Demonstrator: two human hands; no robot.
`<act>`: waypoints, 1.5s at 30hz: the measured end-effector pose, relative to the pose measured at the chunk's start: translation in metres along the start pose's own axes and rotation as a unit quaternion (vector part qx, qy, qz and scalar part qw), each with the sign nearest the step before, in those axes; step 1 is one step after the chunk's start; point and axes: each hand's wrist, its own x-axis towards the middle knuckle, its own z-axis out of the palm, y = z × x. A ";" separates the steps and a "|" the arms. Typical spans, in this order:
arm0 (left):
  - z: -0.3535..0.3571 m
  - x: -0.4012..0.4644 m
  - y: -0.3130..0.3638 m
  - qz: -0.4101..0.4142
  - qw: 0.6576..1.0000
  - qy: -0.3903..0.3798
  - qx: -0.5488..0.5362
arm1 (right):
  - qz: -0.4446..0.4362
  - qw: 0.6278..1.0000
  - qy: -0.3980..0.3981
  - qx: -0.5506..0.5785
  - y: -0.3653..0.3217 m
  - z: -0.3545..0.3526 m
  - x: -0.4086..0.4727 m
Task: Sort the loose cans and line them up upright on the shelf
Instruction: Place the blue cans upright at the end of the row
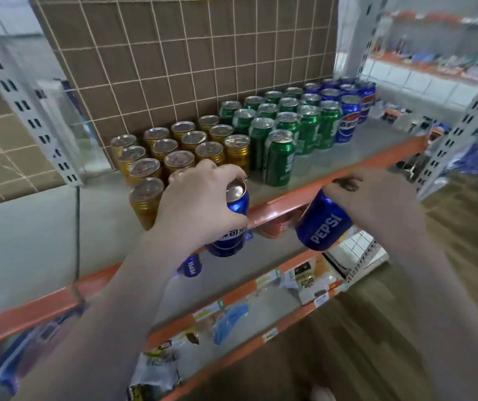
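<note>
Most of the sorting looks done. On the grey shelf with the orange front edge (347,146), three upright blocks stand in neat rows against the brown wire-grid back panel (174,53): squat ribbed gold metal cans (236,153) at the left, tall glossy green cans (278,160) in the middle, and shiny blue cola cans (347,120) at the far right. The blue block seems the smallest, and I judge it is where the two cans in hand belong.

The left hand (200,204) has its grip curled round a blue cola can with a silver top (236,204), held roughly upright just in front of the shelf edge, near the gold block. The right hand (376,204) grips a second blue can printed PEPSI (323,224) from above, tilted with its base toward the camera, just below the orange edge. Both are smooth, undented aluminium with a bright sheen; they look light and easy to stand.

What is left, as far as can be seen: carrying these two to the right end and setting them upright, and at least one more small blue can (190,266) lying loose on the shelf below, partly hidden by the left forearm. Lower shelves hold assorted packaged snacks (156,369).
</note>
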 end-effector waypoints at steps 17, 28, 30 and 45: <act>0.111 0.224 0.236 -0.157 0.985 0.060 -0.024 | -0.179 0.981 -0.057 -0.044 0.216 -0.060 0.342; 0.140 0.273 0.260 -0.210 0.975 0.078 0.000 | -0.263 0.952 -0.107 -0.116 0.216 -0.018 0.417; 0.142 0.276 0.259 -0.211 0.975 0.077 0.000 | -0.268 0.947 -0.108 -0.137 0.210 -0.016 0.421; 0.140 0.288 0.249 -0.207 0.975 0.080 -0.016 | -0.386 0.838 -0.312 -0.224 0.193 -0.044 0.446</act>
